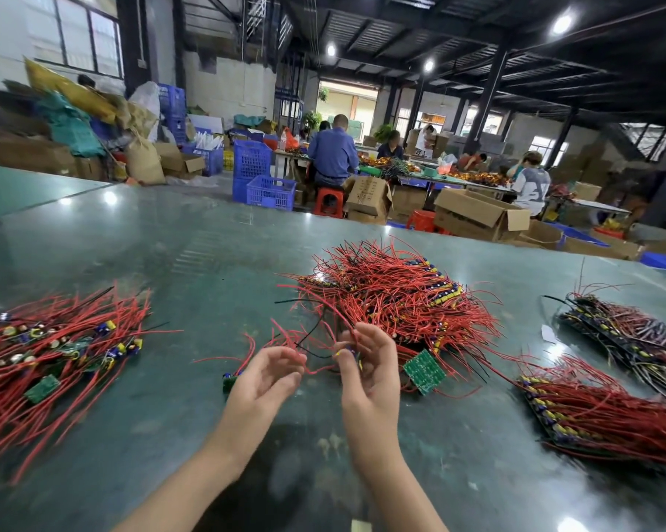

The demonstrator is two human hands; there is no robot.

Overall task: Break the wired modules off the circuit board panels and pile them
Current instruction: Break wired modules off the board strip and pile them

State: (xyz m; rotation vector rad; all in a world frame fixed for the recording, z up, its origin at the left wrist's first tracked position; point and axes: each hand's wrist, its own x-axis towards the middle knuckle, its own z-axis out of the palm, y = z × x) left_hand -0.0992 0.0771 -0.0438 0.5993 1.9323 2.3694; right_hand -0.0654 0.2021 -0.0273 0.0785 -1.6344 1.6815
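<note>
Your right hand [366, 362] is raised just above the glossy green table [139, 240], fingers curled round a small module [347, 351] with a blue and yellow part showing between them; thin red and black wires spring up from the grip. Your fingers cover most of it, so its shape is hard to make out. Your left hand [264, 378] sits just beside it, fingers loosely bent, red wires crossing the fingertips; whether it pinches them or only touches them you cannot tell from here. A small green board piece [230, 381] lies on the table at that hand's outer edge, half hidden.

Right behind your hands is the big tangle of panels [393, 297], a bristly mound of stiff red wire with rows of blue and yellow parts, and one flat green square board [424, 371] tilted at its near edge. The pile of separated modules [51, 355] spreads at far left, blurred and cut off by the picture's edge. Two more flat stacks of panels [600, 412] lie on the right, the far one darker.
</note>
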